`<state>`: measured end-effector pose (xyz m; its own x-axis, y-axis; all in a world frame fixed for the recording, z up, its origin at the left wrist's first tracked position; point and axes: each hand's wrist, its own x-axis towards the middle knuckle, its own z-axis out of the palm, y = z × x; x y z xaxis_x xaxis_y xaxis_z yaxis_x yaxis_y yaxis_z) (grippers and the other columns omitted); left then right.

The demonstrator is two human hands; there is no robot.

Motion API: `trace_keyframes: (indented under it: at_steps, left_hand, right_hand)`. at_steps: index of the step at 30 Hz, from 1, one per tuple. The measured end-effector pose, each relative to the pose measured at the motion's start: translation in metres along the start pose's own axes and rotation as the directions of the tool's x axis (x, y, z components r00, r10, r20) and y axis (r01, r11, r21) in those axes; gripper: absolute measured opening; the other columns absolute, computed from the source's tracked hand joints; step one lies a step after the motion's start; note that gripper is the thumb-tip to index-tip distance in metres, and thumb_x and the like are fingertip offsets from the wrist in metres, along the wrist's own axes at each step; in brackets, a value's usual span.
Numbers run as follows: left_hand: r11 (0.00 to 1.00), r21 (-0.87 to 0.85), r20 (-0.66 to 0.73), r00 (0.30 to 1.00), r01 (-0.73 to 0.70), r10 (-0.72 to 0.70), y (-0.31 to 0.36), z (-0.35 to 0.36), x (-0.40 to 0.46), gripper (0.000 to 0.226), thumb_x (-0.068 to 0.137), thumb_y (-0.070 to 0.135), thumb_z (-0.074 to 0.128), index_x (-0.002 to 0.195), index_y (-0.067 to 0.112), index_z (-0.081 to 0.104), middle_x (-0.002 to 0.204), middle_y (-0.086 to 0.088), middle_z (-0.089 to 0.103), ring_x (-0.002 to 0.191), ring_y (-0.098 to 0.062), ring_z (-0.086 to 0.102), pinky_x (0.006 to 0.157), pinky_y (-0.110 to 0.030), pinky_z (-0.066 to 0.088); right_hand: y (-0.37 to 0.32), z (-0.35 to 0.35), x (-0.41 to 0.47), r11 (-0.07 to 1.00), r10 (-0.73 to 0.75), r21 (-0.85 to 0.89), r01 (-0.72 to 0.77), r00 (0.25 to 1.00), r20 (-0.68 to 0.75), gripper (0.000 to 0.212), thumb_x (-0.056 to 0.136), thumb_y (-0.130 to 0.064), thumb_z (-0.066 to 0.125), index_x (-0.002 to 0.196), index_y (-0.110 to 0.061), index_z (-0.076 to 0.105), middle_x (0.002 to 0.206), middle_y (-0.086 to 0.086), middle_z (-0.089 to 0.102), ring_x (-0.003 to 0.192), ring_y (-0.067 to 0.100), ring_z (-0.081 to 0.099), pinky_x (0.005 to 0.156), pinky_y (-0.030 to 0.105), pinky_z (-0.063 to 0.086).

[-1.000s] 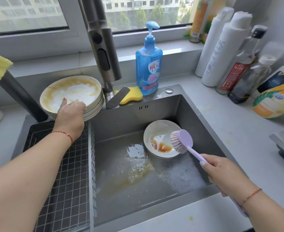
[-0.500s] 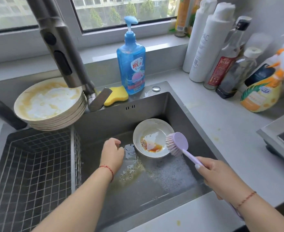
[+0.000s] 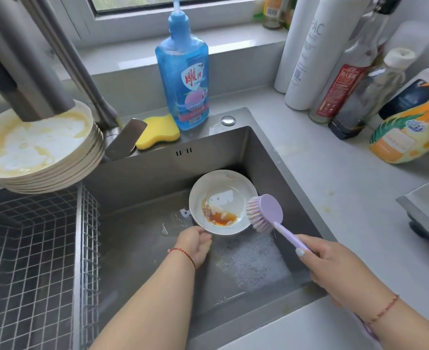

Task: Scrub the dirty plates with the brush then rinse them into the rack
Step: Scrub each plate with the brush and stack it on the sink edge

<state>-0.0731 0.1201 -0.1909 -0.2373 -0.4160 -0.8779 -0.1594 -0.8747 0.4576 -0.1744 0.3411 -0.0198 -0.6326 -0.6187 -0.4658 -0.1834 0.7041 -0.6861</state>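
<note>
A small white plate (image 3: 233, 183) with brown sauce lies in the steel sink (image 3: 233, 147), tilted against the back right. My left hand (image 3: 195, 243) grips its near rim. My right hand (image 3: 334, 269) holds the handle of a purple dish brush (image 3: 266, 213), whose bristles sit at the plate's right edge. A stack of several dirty plates (image 3: 36, 150) smeared with yellow residue rests at the back left, over the wire rack (image 3: 31, 248).
The grey faucet (image 3: 31, 72) hangs over the stack. A blue soap bottle (image 3: 183, 72) and yellow sponge (image 3: 158, 132) stand behind the sink. Several bottles (image 3: 334, 59) crowd the right counter. Foamy water (image 3: 251, 261) lies on the sink floor.
My left hand left the plate stack, crossed into the sink and took hold of the small plate's near rim. The brush stayed beside the plate. The camera moved closer.
</note>
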Motion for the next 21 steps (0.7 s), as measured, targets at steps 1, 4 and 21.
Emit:
trace_keyframes:
  at_steps: [1,4,21]
  left_hand:
    - [0.999,-0.031,0.005,1.0,0.012,-0.012,0.001,0.004,0.003,0.017,0.102,0.001,0.042,0.09,-0.001,0.054,0.081,-0.011,0.053,0.072,-0.017,0.051,0.067,-0.026,0.044]
    - [0.998,-0.053,0.01,1.0,0.027,-0.027,0.004,0.01,0.006,0.017,0.103,0.002,0.04,0.115,-0.001,0.052,0.095,-0.014,0.056,0.097,-0.026,0.058,0.089,-0.032,0.048]
    - [0.993,0.116,-0.144,0.989,-0.029,0.046,0.015,0.036,0.011,0.026,0.097,0.01,0.047,0.121,0.008,0.057,0.099,-0.009,0.061,0.087,-0.024,0.055,0.073,-0.031,0.043]
  right_hand:
    - [0.003,0.0,0.002,1.0,-0.002,-0.013,0.002,1.0,0.005,0.035,0.097,-0.023,0.044,0.096,-0.054,0.06,0.043,-0.013,0.038,0.037,0.005,0.033,0.038,0.017,0.029]
    - [0.013,0.001,0.006,0.997,-0.01,-0.074,0.011,1.0,0.019,0.027,0.097,-0.024,0.045,0.1,-0.042,0.064,0.048,-0.011,0.036,0.043,0.006,0.031,0.048,0.02,0.027]
    - [0.015,0.002,0.022,0.992,-0.045,-0.118,0.049,0.998,0.037,0.025,0.096,-0.026,0.045,0.103,-0.042,0.062,0.052,-0.011,0.038,0.047,0.005,0.032,0.051,0.021,0.026]
